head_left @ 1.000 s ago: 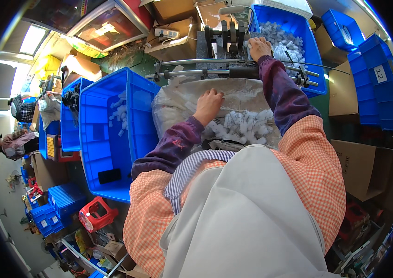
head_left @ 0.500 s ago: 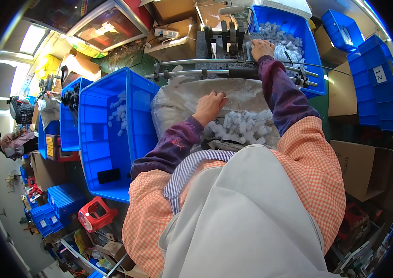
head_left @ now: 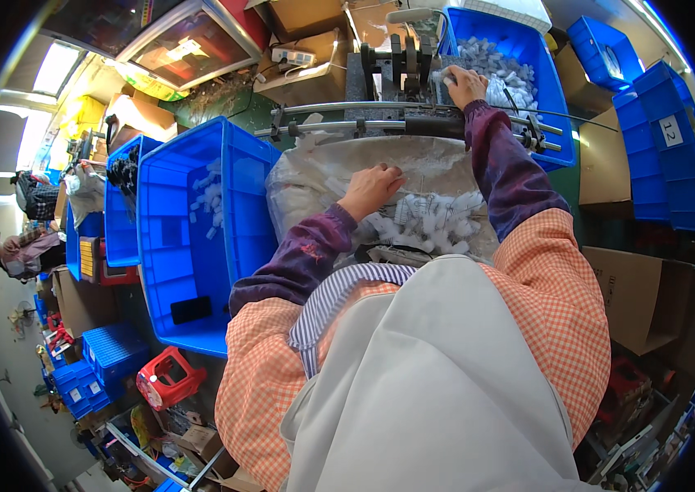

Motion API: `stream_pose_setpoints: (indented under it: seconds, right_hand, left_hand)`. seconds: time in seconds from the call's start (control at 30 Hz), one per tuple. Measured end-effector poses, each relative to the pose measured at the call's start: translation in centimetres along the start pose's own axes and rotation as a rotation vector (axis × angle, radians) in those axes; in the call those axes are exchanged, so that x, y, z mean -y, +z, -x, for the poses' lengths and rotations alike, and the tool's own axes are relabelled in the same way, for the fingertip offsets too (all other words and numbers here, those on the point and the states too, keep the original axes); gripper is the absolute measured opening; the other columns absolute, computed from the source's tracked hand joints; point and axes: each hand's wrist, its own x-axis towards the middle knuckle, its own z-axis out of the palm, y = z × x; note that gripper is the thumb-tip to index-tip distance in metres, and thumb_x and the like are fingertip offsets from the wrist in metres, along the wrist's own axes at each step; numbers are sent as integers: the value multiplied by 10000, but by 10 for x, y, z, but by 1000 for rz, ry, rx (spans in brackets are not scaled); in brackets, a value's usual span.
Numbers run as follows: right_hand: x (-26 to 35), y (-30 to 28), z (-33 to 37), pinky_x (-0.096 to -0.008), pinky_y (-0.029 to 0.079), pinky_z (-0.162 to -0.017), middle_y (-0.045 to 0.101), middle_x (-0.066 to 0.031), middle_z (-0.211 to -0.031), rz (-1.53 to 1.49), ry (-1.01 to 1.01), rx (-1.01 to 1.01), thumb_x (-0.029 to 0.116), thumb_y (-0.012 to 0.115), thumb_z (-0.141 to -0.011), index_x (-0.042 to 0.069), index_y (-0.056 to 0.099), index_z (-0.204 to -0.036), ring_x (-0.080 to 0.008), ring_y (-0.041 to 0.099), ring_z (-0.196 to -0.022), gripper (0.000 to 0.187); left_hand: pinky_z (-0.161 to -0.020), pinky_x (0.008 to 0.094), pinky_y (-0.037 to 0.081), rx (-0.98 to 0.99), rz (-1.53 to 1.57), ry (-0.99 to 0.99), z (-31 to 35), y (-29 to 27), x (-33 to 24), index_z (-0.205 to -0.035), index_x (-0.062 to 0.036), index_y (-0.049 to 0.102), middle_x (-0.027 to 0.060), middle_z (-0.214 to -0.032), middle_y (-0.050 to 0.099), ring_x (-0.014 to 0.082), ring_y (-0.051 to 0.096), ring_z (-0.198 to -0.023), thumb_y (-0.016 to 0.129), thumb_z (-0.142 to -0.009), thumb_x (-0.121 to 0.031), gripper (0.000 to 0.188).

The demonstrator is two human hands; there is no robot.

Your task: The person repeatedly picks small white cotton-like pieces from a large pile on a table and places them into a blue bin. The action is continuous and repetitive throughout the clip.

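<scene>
My left hand (head_left: pixel 372 190) is low over a pale cloth (head_left: pixel 425 156) spread in front of me, fingers bent together; what they pinch, if anything, is hidden. Small white plastic pieces (head_left: pixel 437 220) lie heaped on the cloth, to the right of that hand. My right hand (head_left: pixel 468 86) is up at the right side of a dark metal machine (head_left: pixel 405 70), its fingers curled around something small that I cannot make out. Two steel rods (head_left: pixel 339 109) run crosswise between the machine and the cloth.
A blue bin (head_left: pixel 179 221) with some white pieces and a dark phone-like slab (head_left: pixel 191 310) stands at my left. Another blue bin (head_left: pixel 556 107) full of white pieces is far right. Cardboard boxes (head_left: pixel 638 299) and a red stool (head_left: pixel 169 378) surround me; a person (head_left: pixel 27 254) is far left.
My right hand has shifted slightly right and its fingers have rolled. My left hand has moved a little, its fingers drawn closer together.
</scene>
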Motion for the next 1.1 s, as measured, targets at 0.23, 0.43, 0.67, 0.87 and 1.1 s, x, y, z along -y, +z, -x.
stream_pose_setpoints:
  seconds: [0.23,0.43,0.67,0.87,1.1]
  right_hand:
    - [1,-1,-1,-382,311,-834,638,-27,-902,-7,34,40,277,581,-778,199,610,-942,-229,556,-953,184]
    - [3,-1,-2,-380,311,-831,641,-32,-894,-18,48,36,277,576,-782,197,610,-946,-227,562,-942,185]
    - [3,1,-3,-378,304,-835,640,-24,-866,29,83,62,283,569,-785,193,599,-947,-218,564,-937,188]
    - [2,4,-3,-391,292,-852,643,-7,-896,12,69,70,298,576,-782,218,603,-957,-209,559,-952,194]
    - [11,1,-12,-439,249,-920,639,-2,-958,221,197,153,352,569,-785,267,616,-986,-209,515,-1036,222]
  left_hand:
    - [-662,393,480,9,7,10,0,2,1,-922,-99,621,118,-875,611,304,598,-764,531,-842,-290,226]
    - [-654,390,483,5,7,10,3,2,4,-916,-100,620,116,-873,611,305,598,-754,538,-838,-282,215]
    - [-644,394,483,3,-11,2,5,2,3,-910,-99,620,109,-854,609,305,597,-743,543,-836,-290,219]
    - [-641,395,484,-20,1,7,6,3,5,-907,-99,621,108,-843,610,307,599,-739,544,-837,-293,221]
    - [-642,400,483,-20,6,23,5,1,3,-912,-100,617,111,-845,611,313,599,-740,544,-837,-293,220]
